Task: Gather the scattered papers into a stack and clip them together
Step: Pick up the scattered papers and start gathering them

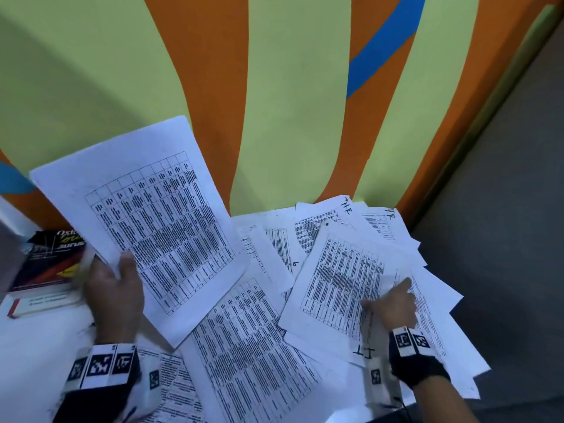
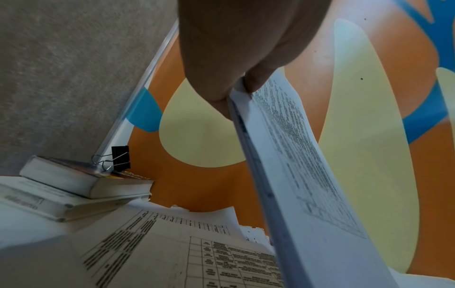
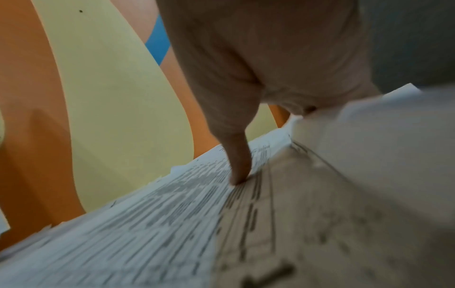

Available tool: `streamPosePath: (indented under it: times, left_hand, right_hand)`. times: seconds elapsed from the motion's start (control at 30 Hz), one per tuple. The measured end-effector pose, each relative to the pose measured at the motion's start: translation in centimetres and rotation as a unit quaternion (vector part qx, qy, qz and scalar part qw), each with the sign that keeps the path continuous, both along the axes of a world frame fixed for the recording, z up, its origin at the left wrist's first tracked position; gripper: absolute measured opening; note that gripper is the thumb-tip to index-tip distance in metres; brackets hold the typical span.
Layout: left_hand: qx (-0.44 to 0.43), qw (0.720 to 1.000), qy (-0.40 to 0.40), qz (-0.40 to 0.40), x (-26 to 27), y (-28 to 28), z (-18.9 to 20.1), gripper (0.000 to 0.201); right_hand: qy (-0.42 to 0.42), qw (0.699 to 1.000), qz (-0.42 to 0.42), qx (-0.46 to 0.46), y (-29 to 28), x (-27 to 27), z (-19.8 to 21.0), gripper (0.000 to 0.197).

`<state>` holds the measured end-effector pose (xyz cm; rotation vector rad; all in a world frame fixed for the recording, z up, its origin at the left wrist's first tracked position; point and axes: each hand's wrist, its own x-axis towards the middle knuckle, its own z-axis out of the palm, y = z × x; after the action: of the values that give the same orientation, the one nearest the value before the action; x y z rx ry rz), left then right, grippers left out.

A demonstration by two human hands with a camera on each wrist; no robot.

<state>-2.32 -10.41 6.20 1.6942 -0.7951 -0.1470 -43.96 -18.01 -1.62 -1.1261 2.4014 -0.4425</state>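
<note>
My left hand (image 1: pixel 113 288) holds a bundle of printed sheets (image 1: pixel 158 224) tilted up above the table's left side, thumb on top. The left wrist view shows that hand (image 2: pixel 236 91) pinching the sheets' edge (image 2: pixel 295 175). Several more printed sheets (image 1: pixel 253 346) lie scattered and overlapping across the white table. My right hand (image 1: pixel 393 303) is on the sheet marked IT (image 1: pixel 338 285); the thumb (image 3: pixel 237 175) presses on it and the curled fingers take its right edge. A black binder clip (image 2: pixel 118 160) sits on the stacked books.
Two stacked books (image 1: pixel 45 261) lie at the table's left edge. A wall (image 1: pixel 305 102) painted orange, green and blue rises right behind the table. Sheets overhang the table's right edge above grey floor (image 1: pixel 503 209).
</note>
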Motion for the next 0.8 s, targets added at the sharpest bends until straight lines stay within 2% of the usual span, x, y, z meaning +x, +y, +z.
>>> streamPosePath:
  times: [0.03,0.1,0.2,0.23,0.3,0.43,0.47,0.5,0.57,0.63,0.7,0.8]
  left_hand:
    - [-0.004,1.0,-0.005,0.002,0.2,0.0,-0.1,0.029]
    - [-0.009,1.0,-0.009,0.008,1.0,0.2,-0.4,0.028]
    - [-0.019,1.0,-0.003,0.024,2.0,0.5,-1.0,0.036]
    - [-0.017,0.999,0.004,0.033,2.1,0.7,-1.0,0.038]
    - [-0.009,0.999,0.006,0.046,2.3,0.8,-1.0,0.037]
    - [-0.003,0.998,0.001,0.062,2.3,1.2,-1.0,0.033]
    - [-0.003,0.998,0.002,0.06,2.4,1.2,-1.2,0.034]
    - [-0.004,0.998,0.003,0.061,2.5,1.3,-1.5,0.035]
    - [-0.007,0.998,0.009,0.065,2.9,1.5,-1.8,0.038]
    - [-0.004,0.997,0.012,0.074,3.2,1.7,-1.9,0.034]
    - [-0.006,0.996,0.008,0.084,3.6,2.3,-1.6,0.027]
    - [-0.004,0.994,-0.017,0.107,4.4,3.3,-1.2,0.026]
  right_hand:
    - [-0.015,0.999,0.003,-0.042,0.1,-0.3,-0.4,0.107]
    - [-0.032,0.995,0.0,-0.099,0.4,-0.9,-0.4,0.073]
    - [-0.044,0.994,0.006,-0.101,0.7,-1.9,0.1,0.012]
    - [-0.044,0.995,0.013,-0.094,0.7,-2.2,0.5,0.004]
    - [-0.062,0.994,0.006,-0.093,0.8,-2.7,1.1,0.018]
    - [-0.129,0.99,0.01,-0.063,0.2,-2.2,1.5,0.076]
    - [-0.127,0.991,0.015,-0.048,0.0,-1.9,1.5,0.079]
    - [-0.123,0.991,0.018,-0.042,-0.2,-1.9,1.3,0.07]
    - [-0.127,0.989,0.034,-0.061,-0.2,-1.8,1.6,0.038]
    - [-0.131,0.984,0.064,-0.101,0.1,-2.1,2.7,0.022]
    - [-0.143,0.97,0.11,-0.161,0.6,-2.6,5.3,0.017]
    - [-0.237,0.935,0.137,-0.224,0.6,-3.3,9.5,0.02]
